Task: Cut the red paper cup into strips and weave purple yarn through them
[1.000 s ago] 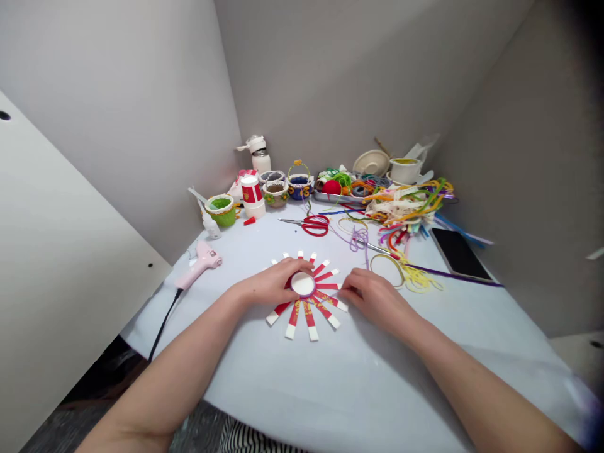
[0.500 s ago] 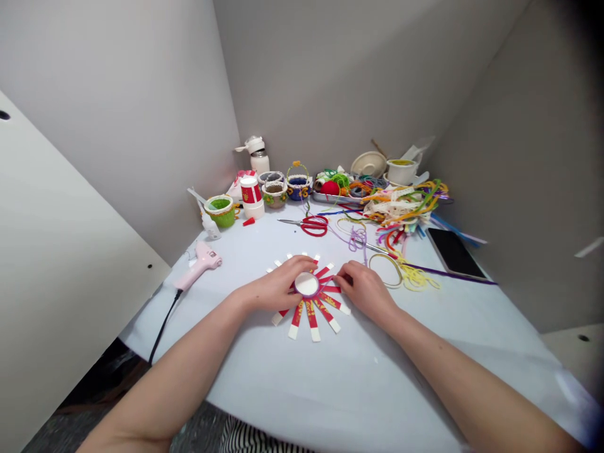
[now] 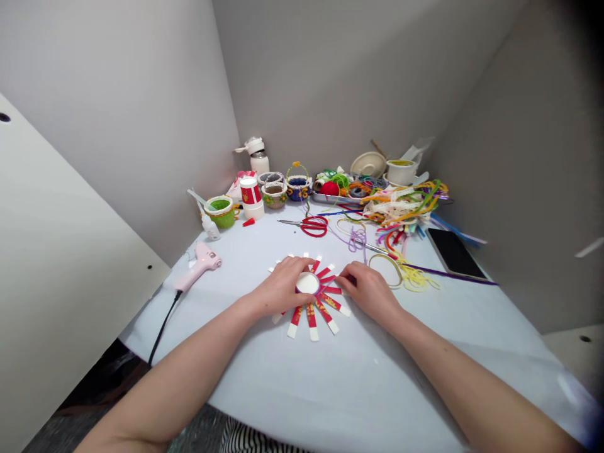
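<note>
A paper cup cut into red and white strips (image 3: 312,309) lies flattened like a sunburst on the white table (image 3: 330,377), its round white base in the middle. My left hand (image 3: 282,288) rests on the left strips with fingers curled round the base. My right hand (image 3: 367,288) lies on the right side, its fingertips pinched on a red strip close to the base. A purple cord appears to run round the base.
A pink glue gun (image 3: 202,261) with a black cable lies at the left. Red scissors (image 3: 311,225), small decorated cup baskets (image 3: 274,192), a tray of yarn (image 3: 344,184), a heap of coloured ribbons (image 3: 406,207) and a black phone (image 3: 453,253) crowd the far side.
My right hand has moved left, in towards the cup's base, and both hands now sit closer together on the strips. The cup has shifted slightly.
</note>
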`<state>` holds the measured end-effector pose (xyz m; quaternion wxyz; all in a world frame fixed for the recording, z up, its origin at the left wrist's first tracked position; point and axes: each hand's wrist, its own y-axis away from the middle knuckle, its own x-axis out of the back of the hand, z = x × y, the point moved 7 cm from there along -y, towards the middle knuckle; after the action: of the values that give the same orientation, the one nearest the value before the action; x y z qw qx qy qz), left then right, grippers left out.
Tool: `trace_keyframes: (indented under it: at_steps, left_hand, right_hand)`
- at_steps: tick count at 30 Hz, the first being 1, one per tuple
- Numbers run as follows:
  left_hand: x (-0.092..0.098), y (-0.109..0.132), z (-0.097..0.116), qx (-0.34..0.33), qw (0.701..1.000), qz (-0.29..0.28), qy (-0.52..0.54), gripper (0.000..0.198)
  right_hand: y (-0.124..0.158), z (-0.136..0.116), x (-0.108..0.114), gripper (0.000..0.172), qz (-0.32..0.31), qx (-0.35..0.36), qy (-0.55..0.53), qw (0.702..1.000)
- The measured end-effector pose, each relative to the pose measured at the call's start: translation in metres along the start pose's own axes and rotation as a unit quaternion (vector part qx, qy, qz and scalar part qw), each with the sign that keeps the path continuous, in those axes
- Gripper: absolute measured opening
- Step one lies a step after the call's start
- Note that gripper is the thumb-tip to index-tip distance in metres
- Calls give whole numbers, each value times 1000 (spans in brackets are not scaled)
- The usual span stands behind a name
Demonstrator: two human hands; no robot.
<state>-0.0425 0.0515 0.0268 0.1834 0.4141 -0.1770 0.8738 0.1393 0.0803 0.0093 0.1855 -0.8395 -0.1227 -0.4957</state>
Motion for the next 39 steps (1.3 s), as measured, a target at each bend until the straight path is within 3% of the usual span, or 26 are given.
trace_keyframes:
  at_steps: [10,20,26,30,39]
  left_hand:
    - [5,4,3,-45,998,-30,25,62]
    - [-8,2,18,-54,994,-90,34,56]
    - [5,-1,6,-52,995,-85,21,50]
    - [12,-1,-8,-17,993,-104,46,52]
    - [11,-2,-21,7,990,-114,83,54]
  right_hand:
    - [9,-5,12,17,7,31,-29,999]
    - [11,-4,7,19,-33,36,-29,998]
    - [13,-5,6,18,-37,37,-35,998]
    - [15,-11,5,17,-47,47,-60,996]
    - [22,-22,12,19,-60,120,-91,987]
